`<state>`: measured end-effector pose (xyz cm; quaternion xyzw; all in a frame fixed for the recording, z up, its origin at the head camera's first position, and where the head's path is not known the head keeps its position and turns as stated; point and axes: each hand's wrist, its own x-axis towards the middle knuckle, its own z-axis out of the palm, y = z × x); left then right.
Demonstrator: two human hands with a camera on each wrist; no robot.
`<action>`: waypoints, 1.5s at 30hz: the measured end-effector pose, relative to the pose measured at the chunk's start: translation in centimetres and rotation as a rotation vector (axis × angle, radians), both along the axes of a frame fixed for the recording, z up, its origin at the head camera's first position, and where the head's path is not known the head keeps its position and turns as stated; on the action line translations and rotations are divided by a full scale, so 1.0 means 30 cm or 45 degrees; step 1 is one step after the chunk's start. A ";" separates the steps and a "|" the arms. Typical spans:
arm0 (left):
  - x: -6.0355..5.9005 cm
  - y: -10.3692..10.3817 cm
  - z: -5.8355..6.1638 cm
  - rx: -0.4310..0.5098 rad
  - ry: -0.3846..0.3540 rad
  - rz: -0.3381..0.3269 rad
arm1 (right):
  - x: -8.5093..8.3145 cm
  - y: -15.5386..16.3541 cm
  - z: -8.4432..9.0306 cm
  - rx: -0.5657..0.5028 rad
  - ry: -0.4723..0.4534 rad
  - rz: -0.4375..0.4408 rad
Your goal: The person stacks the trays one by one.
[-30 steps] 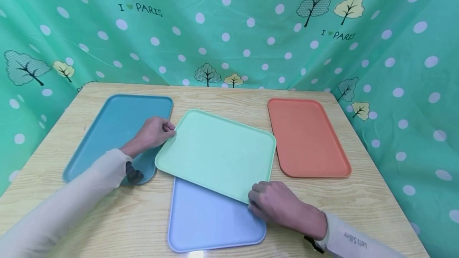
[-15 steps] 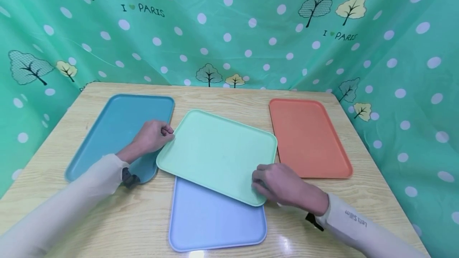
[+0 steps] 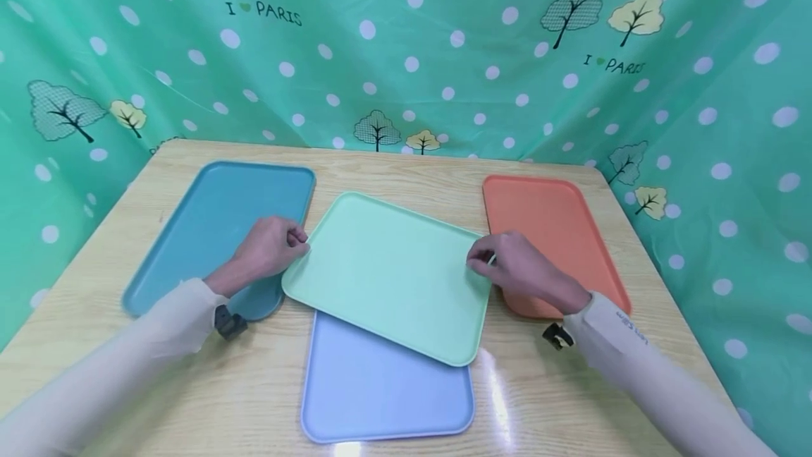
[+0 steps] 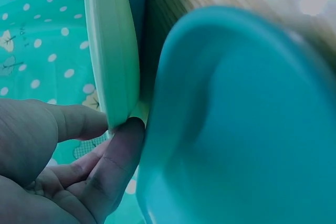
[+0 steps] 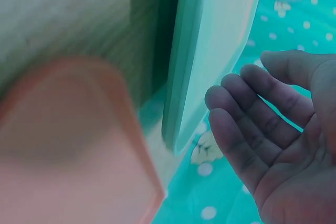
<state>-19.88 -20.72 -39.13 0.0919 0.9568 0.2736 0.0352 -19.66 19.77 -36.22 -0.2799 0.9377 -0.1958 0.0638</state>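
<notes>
- my left hand (image 3: 269, 247) pinched the left edge of the mint tray (image 3: 390, 273), thumb and fingers (image 4: 113, 153) clamped on its rim
- my right hand (image 3: 517, 268) sat at the mint tray's right edge, fingers (image 5: 247, 114) loose and apart, just beside the rim; couldn't tell if they touched it
- mint tray lay mid-table, skewed, overlapping the far end of the lavender tray (image 3: 387, 390); its left corner just beside the teal tray (image 3: 216, 228), right corner near the orange tray (image 3: 555, 238)
- all on the wooden table (image 3: 406, 168), dotted green curtain (image 3: 406, 55) behind
- risk, my guess: with only one side really held, the mint tray could pivot or slip and knock the teal or orange tray; it could also drag the lavender tray along
- versus a second earlier: right hand had moved from the mint tray's near corner up to its right edge; left hand and tray barely changed
</notes>
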 end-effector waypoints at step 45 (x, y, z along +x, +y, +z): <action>0.070 -0.049 0.016 0.316 -0.451 0.136 | -0.251 0.059 -0.085 -0.172 -0.452 -0.280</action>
